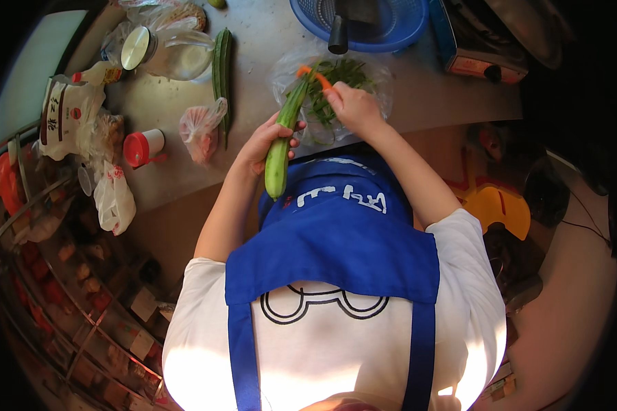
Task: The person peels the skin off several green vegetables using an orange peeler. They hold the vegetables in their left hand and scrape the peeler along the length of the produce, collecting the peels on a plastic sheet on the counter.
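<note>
My left hand (pixel 268 139) is closed around the lower half of a partly peeled ridge gourd (pixel 276 164), whose narrow end points away from me. With my right hand (pixel 357 109) I grip an orange peeler (pixel 319 78), its head at the gourd's far end. Beneath and beyond them, dark green peelings (pixel 352 77) lie on a clear plastic bag (pixel 382 103) spread on the metal worktop (pixel 257 67). A second ridge gourd (pixel 221 72), with its dark ridged skin on, rests to the left.
A blue basket (pixel 416 38) holds a black-handled cleaver (pixel 338 36) at the back. A portable gas stove (pixel 486 67) stands at the right. To the left are a glass jar (pixel 185 55), a tied bag of pinkish food (pixel 200 133), a red-lidded container (pixel 140 148) and several plastic packages.
</note>
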`<state>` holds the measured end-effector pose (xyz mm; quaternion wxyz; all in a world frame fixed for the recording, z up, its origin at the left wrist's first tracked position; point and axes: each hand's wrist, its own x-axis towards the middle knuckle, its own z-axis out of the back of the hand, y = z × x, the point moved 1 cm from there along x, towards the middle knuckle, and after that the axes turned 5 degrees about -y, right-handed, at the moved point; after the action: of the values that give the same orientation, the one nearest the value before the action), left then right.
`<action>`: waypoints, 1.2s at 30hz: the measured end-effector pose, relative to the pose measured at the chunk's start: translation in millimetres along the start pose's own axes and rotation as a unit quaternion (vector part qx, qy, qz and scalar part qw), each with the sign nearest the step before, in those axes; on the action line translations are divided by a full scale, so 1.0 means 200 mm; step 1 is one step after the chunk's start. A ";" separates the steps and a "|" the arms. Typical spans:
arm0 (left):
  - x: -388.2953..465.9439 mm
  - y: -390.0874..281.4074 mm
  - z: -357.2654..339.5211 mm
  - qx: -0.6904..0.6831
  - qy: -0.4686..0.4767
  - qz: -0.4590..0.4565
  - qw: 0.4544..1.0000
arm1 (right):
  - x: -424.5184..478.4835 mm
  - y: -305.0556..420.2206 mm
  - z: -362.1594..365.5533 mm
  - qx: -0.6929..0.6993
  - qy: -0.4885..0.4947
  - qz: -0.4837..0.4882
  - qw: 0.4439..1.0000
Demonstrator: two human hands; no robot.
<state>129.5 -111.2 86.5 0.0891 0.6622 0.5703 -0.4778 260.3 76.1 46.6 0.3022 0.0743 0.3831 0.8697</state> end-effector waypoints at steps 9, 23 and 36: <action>0.01 -0.02 -0.04 0.091 0.040 -0.046 0.994 | 0.03 -0.06 -0.03 -0.006 -0.020 0.015 1.000; 0.02 -0.08 -0.10 0.118 0.019 -0.033 0.992 | -0.13 0.17 0.02 0.040 -0.009 0.118 0.992; 0.02 -0.09 -0.05 0.235 -0.042 -0.063 0.969 | 0.12 -0.18 -0.03 -0.045 -0.040 -0.013 0.998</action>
<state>120.0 -96.6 96.6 -0.0754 0.6066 0.4787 -0.6302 255.6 105.9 14.3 0.3318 0.0898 0.3320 0.8784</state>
